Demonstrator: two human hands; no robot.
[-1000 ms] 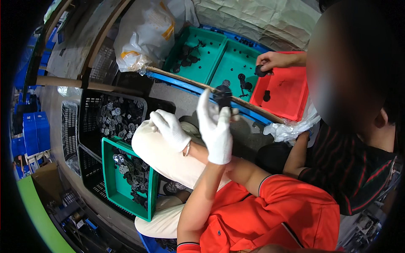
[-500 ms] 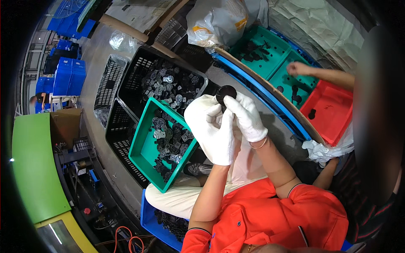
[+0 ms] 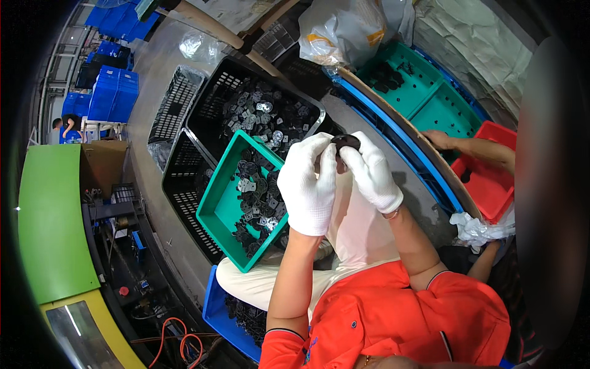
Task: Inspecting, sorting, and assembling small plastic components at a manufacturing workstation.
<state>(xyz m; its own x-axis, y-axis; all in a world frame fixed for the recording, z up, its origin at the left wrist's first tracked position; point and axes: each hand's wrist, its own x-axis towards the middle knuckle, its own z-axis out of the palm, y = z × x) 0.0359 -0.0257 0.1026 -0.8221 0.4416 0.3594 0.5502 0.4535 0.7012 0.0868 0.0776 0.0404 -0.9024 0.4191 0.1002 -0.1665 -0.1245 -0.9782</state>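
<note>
A round, dark part is pinched between my two hands, held up above my lap. My left hand, in a white glove, has its thumb and fingers closed at the part's left edge. My right hand, also gloved in white, grips the part from the right, thumb against it. Just left of my hands, a green tray leans over my knee with many loose dark metal pieces in it. My fingertips hide some of the part.
Black crates beyond the green tray hold a heap of similar pieces. A blue bin sits by my leg. On the right, a co-worker's hand is near a green divided tray and a red tray.
My hands have turned the round part so it shows more edge-on, and my left fingers have moved up to it. The co-worker's hand has come back toward the near edge of the trays.
</note>
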